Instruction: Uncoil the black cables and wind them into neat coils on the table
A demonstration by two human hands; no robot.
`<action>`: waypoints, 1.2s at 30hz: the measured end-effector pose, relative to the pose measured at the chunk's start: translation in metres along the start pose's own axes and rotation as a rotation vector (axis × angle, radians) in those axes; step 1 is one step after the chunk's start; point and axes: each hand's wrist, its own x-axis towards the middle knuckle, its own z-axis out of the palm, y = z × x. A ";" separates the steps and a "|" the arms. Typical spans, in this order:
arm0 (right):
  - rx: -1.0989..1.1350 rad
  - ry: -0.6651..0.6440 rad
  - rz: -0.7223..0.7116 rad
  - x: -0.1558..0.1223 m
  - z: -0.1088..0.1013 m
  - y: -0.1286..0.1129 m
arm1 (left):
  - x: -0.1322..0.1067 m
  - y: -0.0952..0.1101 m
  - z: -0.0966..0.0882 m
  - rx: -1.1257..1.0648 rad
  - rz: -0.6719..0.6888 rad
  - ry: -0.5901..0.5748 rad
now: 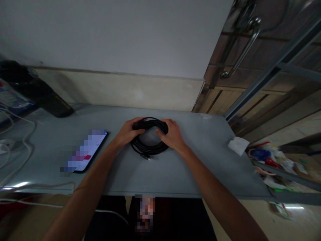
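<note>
A coil of black cable point(147, 149) lies on the grey table point(200, 160), near its middle. My left hand point(127, 132) grips the coil's left side with fingers curled over the top. My right hand point(172, 134) holds the coil's right side, its fingers wrapped over the loops. A loose cable end with a plug point(146, 156) sticks out at the front of the coil. Both forearms reach in from the near edge.
A phone point(86, 152) with a lit screen lies left of the coil. White cables point(17, 147) trail over the table's left end beside a dark bag point(37, 88). A crumpled white tissue point(238, 145) sits at the right edge. A metal frame point(271, 70) stands at right.
</note>
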 end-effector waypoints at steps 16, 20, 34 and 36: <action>0.157 -0.052 -0.115 0.006 -0.006 0.009 | -0.004 0.005 0.002 -0.073 0.009 -0.045; 0.219 0.014 -0.103 0.005 -0.007 0.006 | -0.004 0.008 0.004 -0.028 -0.017 -0.007; 0.451 0.605 0.186 0.012 -0.023 0.006 | 0.007 0.002 -0.027 -0.718 -0.074 0.468; 0.480 0.623 0.194 0.012 -0.022 0.007 | 0.006 0.002 -0.031 -0.813 -0.099 0.491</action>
